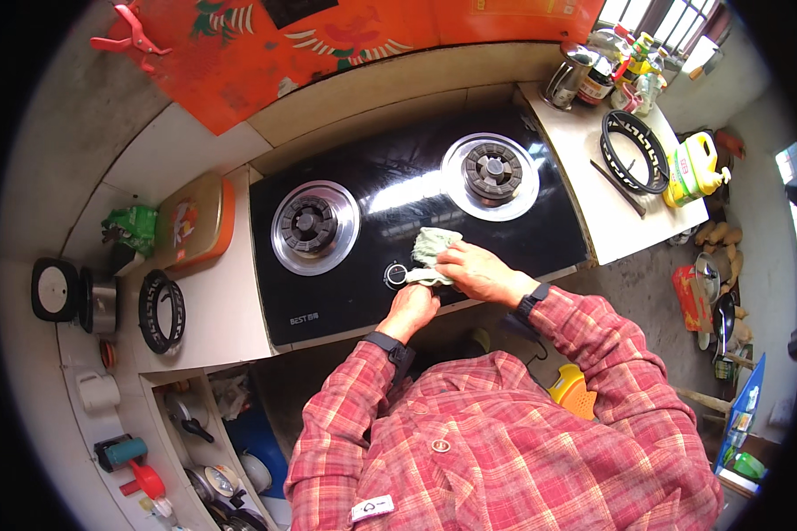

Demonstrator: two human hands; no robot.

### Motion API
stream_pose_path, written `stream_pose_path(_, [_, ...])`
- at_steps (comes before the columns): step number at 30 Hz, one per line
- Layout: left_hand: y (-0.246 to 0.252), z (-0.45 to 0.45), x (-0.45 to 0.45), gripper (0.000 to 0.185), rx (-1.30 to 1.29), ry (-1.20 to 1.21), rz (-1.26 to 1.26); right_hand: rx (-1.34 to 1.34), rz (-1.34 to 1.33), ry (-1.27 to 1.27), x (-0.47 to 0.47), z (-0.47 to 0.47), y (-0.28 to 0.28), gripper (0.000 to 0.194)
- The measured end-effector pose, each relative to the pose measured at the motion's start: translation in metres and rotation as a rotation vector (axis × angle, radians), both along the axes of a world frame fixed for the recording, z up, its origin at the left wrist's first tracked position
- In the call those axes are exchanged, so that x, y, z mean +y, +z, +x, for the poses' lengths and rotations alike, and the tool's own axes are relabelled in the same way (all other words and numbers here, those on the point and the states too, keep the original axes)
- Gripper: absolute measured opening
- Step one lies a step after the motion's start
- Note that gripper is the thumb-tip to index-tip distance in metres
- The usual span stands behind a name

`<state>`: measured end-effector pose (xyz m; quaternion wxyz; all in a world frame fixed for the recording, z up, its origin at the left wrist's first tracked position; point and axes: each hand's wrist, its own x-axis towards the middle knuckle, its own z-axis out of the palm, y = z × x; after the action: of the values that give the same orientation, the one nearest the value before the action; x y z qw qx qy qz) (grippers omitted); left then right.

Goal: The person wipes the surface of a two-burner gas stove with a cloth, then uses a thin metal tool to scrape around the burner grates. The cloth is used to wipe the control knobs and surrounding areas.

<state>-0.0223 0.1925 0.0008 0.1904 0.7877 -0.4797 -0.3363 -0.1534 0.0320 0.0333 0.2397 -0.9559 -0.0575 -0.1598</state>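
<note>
A pale green cloth point(434, 244) is bunched up over the front middle of a black glass gas cooktop point(345, 292). My right hand point(475, 269) grips the cloth from the right, fingers closed on it. At the cloth's lower edge is my left hand point(413, 306), its fingertips hidden under a fold, so its hold cannot be told. Just left of the cloth sits a round control knob point(396, 274). The left burner point(307, 223) and right burner point(493, 168) have no pan supports on them.
One black pan support point(162, 312) lies on the left counter near a rectangular tin point(196, 222). Another pan support point(634, 151) rests on the right counter, beside a yellow jug point(693, 169). Behind it stand several bottles point(598, 83) and a metal pitcher point(566, 76).
</note>
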Motion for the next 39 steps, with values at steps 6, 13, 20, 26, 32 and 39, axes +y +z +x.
stream_pose_path(6, [0.007, 0.001, 0.002, 0.078, 0.047, -0.027, -0.048, 0.091, 0.06, -0.313, -0.051, -0.035, 0.002, 0.037])
stream_pose_path(13, [0.008, 0.001, 0.008, 0.069, 0.028, -0.076, -0.065, 0.302, 0.463, -0.05, -0.043, 0.062, 0.005, 0.052])
stream_pose_path(20, [0.014, 0.0, 0.011, 0.07, -0.023, -0.113, -0.021, 0.653, 0.457, -0.114, -0.065, 0.05, -0.019, 0.056])
stream_pose_path(26, [0.016, 0.001, 0.009, 0.071, 0.001, -0.12, 0.011, 0.165, 0.374, -0.407, -0.006, -0.012, -0.033, 0.056])
stream_pose_path(32, [0.008, 0.015, 0.009, 0.064, 0.116, -0.18, -0.008, 0.142, 0.433, -0.576, 0.047, -0.04, -0.029, 0.05])
stream_pose_path(39, [0.024, 0.034, 0.019, 0.039, 0.03, -0.32, 0.101, 0.455, 0.526, -0.429, 0.079, -0.01, -0.008, 0.029])
